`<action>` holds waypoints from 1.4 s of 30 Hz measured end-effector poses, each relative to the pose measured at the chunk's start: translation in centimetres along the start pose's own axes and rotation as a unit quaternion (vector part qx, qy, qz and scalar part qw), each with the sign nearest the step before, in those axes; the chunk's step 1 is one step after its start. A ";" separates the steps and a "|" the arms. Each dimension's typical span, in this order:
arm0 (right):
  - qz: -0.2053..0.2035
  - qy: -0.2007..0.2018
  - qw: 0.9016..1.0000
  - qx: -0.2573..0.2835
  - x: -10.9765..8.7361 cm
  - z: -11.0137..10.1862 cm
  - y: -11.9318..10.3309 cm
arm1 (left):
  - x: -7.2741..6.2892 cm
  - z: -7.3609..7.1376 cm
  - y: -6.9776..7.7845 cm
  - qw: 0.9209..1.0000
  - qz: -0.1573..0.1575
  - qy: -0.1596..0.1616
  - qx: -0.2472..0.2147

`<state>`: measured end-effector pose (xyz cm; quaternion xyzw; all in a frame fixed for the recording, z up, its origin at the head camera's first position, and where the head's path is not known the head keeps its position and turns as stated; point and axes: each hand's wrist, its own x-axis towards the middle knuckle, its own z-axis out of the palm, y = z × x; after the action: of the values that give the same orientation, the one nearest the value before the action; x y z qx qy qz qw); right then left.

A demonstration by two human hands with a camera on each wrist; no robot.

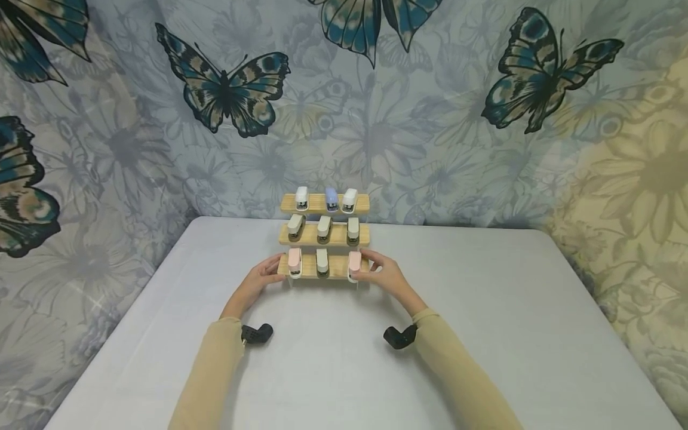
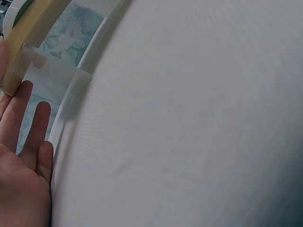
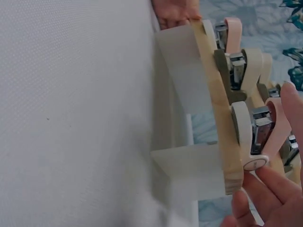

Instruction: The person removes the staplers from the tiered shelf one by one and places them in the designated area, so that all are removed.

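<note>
A three-tier wooden stand [image 1: 335, 267] on clear supports holds small staplers in rows. On its bottom tier sit a pink stapler [image 1: 294, 261] at left, a cream stapler [image 1: 322, 263] with a dark base in the middle, and another pink stapler [image 3: 277, 127] at right. My left hand [image 1: 261, 278] holds the left end of the bottom shelf, thumb and fingers about its edge; the other fingers extend below the board in the left wrist view. My right hand [image 1: 388, 276] grips the right pink stapler between thumb and fingers, its fingertips against the white base.
The middle tier carries cream staplers [image 1: 324, 229] with dark bases. Up top are a blue stapler [image 1: 331, 199] and two white staplers, one being the left white stapler [image 1: 302, 198]. A white-covered table [image 1: 333, 364] lies below, with a butterfly-patterned backdrop [image 1: 376, 137] behind.
</note>
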<state>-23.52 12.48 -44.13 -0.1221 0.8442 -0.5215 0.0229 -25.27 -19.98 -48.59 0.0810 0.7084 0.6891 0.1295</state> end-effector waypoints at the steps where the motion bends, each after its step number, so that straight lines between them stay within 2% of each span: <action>1: -0.001 0.000 1.000 0.004 0.0 0.1 0.1 | 0.0 0.0 0.0 1.000 -0.001 0.004 -0.001; 4: -0.004 0.001 1.000 0.013 0.0 0.3 0.3 | 0.0 0.1 -0.2 1.000 -0.004 0.013 -0.001; 11: 0.023 0.020 0.999 0.029 0.2 0.5 0.7 | 0.0 0.4 -0.4 0.999 -0.013 0.031 0.003; 17: 0.024 0.003 0.999 0.038 0.4 0.5 0.2 | 0.2 0.3 -0.5 0.999 -0.011 0.031 0.001; 20: 0.006 0.008 0.999 0.033 0.3 0.5 0.2 | 0.1 0.3 -0.5 0.999 -0.011 0.031 -0.001; 26: -0.074 0.047 0.996 0.013 0.4 0.9 1.0 | 0.0 0.5 -0.4 0.999 -0.008 0.034 0.002; 29: -0.088 0.050 0.995 0.020 0.5 0.9 1.3 | -0.1 0.5 -0.5 0.999 -0.005 0.036 0.004; 33: -0.065 0.032 0.995 0.062 0.4 0.6 0.9 | -0.1 0.5 -0.5 0.999 0.002 0.037 0.002; 36: -0.044 0.016 0.995 0.088 -0.2 0.1 -0.4 | -0.1 0.5 -0.5 0.999 0.006 0.033 -0.002; 38: -0.030 0.005 0.995 0.093 -0.6 -0.2 -1.4 | 0.0 0.5 -0.6 1.000 0.007 0.029 -0.003; 42: -0.012 -0.010 0.998 0.067 -1.1 -0.6 -2.5 | 0.0 0.6 -0.5 0.999 0.003 0.031 -0.006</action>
<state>-22.10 12.22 -41.71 -0.1353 0.8055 -0.5760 0.0332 -25.02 -19.44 -49.14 0.0611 0.7079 0.6958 0.1053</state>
